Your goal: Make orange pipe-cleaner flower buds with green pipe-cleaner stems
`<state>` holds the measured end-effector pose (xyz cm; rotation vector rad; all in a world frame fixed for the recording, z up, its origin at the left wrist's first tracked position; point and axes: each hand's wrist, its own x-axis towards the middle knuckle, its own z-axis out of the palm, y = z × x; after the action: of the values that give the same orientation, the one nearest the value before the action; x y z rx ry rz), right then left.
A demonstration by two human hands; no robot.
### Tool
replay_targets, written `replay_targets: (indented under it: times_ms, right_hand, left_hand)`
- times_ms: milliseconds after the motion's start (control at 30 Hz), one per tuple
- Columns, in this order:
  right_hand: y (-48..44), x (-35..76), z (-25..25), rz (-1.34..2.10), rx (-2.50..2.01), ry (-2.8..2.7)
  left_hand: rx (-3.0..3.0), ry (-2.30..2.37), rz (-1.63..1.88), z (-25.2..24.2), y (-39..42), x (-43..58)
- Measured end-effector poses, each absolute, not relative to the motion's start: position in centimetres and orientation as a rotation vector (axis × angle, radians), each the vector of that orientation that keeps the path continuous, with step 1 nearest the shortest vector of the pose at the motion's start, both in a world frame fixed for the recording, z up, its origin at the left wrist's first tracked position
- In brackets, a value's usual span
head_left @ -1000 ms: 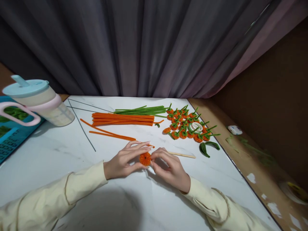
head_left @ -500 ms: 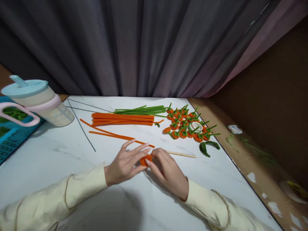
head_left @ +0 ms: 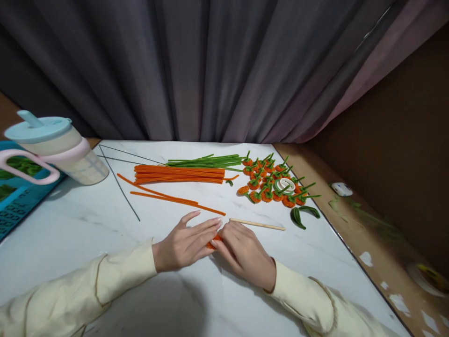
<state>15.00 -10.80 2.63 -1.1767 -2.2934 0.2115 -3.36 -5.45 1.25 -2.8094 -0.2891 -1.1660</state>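
Between my two hands is a small orange pipe-cleaner coil (head_left: pixel 213 242), mostly covered by fingers. My left hand (head_left: pixel 189 241) grips its left side, with the index finger raised and apart from the others. From the right, my right hand (head_left: pixel 245 250) pinches the same coil with the thumb and curled fingers. Just beyond my right hand lies a thin wooden stick (head_left: pixel 257 224). Loose orange pipe cleaners (head_left: pixel 164 195) rest beyond my left hand, in front of a bundle of orange pipe cleaners (head_left: pixel 178 174).
Green pipe cleaners (head_left: pixel 206 161) lie at the back. Several small orange pipe-cleaner fruits (head_left: pixel 267 195) with green stems cluster at right, a tape roll (head_left: pixel 285 186) among them. Green leaf shapes (head_left: pixel 298 217) lie nearer. A lidded cup (head_left: pixel 73 152) stands at left, beside thin dark wires (head_left: pixel 121 185).
My fingers have closed further over the orange coil, so less of it shows. The right fingers shifted slightly, uncovering the stick's left end.
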Motion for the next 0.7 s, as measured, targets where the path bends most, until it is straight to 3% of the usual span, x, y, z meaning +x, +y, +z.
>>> replay_targets:
  times_ms: [333, 700]
  right_hand:
    - [-10.5, 15.3, 2.6, 0.283, -1.093, -2.233]
    - [-12.0, 18.1, 3.2, 0.299, -1.278, -2.104]
  left_hand:
    - [-2.894, -0.300, -1.233, 0.9, -5.4, -3.5]
    - [-3.252, -1.218, -1.749, 2.2, -6.7, -2.7]
